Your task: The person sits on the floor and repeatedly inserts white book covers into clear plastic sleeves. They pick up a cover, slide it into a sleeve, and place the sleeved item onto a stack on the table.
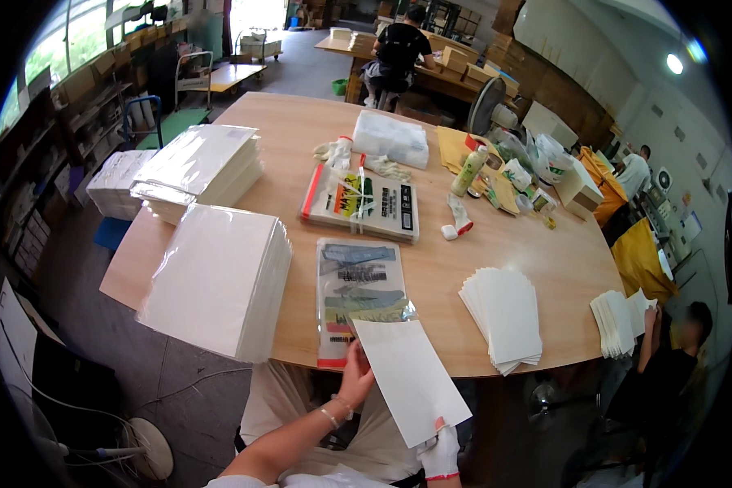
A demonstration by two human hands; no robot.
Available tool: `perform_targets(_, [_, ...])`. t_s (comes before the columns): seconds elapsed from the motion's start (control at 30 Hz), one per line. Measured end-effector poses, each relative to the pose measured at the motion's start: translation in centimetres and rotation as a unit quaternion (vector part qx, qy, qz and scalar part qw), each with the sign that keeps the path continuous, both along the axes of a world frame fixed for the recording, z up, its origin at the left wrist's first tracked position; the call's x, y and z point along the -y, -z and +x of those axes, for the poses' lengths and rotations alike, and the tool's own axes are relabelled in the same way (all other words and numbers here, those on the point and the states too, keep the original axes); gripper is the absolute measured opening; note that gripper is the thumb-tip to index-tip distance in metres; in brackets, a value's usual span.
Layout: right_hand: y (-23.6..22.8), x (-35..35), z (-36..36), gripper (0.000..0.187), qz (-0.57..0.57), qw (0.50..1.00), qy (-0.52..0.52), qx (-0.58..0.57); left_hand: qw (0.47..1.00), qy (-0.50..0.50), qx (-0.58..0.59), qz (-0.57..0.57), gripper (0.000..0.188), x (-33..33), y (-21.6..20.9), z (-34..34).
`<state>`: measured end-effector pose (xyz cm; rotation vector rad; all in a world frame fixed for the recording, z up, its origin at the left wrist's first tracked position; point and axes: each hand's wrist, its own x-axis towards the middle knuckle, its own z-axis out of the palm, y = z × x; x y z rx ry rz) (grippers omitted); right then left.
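A white sheet (411,378) slants over the near table edge, its upper end lying over the near right part of a printed clear plastic bag (358,268). My right hand (441,451), in a white glove with a red cuff edge, grips the sheet's lower corner with the thumb on top. At the sheet's left edge, beside the bag's near end, my bare left hand (355,381) is closed on it; some fingertips are hidden underneath. Clear film shows around the sheet's upper end. Beyond lies a stack of printed bags (362,203).
Two tall stacks of wrapped white sheets (215,281) stand left. A fanned pile of white cards (504,317) lies right; farther off are gloves (333,152), a spray bottle (470,171) and a fan (488,106). A person (667,358) handles white sheets at the right edge.
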<state>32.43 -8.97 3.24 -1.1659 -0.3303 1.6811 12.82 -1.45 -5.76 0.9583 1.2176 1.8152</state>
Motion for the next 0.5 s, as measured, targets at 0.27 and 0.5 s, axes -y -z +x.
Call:
perform_targets(0.27, [-1.5,1.6,-1.3,0.016,-0.085,0.994,-0.071,0.014,0.954,0.231,0.17,-0.088,0.021,4.0,10.2,4.1])
perform_targets(0.5, [6.5,-3.6,-5.7,0.008,-0.08,0.982,0.022,-0.167,0.926,0.261,0.046,-0.27,0.029,8.9,7.9,3.5])
